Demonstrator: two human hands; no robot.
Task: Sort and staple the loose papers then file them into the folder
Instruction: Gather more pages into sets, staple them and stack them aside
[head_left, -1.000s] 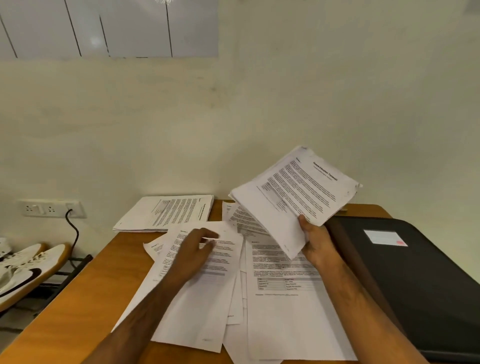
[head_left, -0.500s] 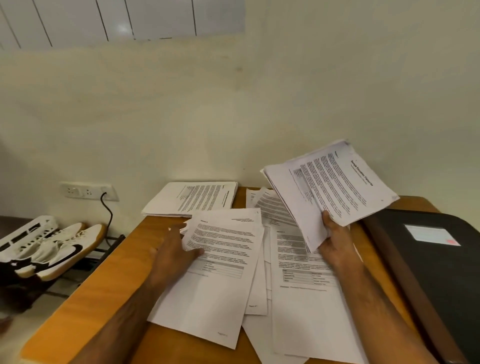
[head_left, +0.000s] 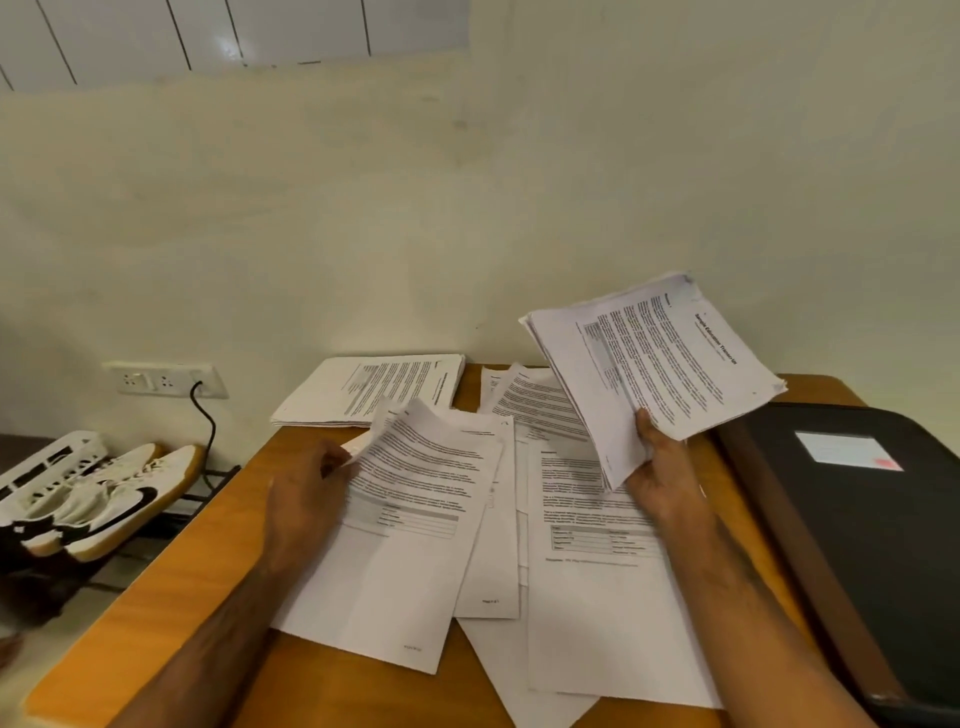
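1. Two white shoes (head_left: 109, 499) sit on a low rack off the left edge of the counter (head_left: 171, 603) — nothing to do with the sorting.
2. At the back left lies a squared-up stack (head_left: 374, 389), likely a set already sorted and parked out of the way.
3. The left hand (head_left: 306, 504) pinches the upper left edge of the top sheet (head_left: 410, 519), curling it up — probably to peel it off the loose papers (head_left: 587, 582) spread beneath.
4. The right hand (head_left: 660, 478) grips a sheaf (head_left: 654, 364) by its lower edge, tilted up off the counter, seemingly so collected pages stay apart from the unsorted ones.
5. Far right, the black folder (head_left: 872, 545) lies closed; filing looks some way off, and no stapler shows.
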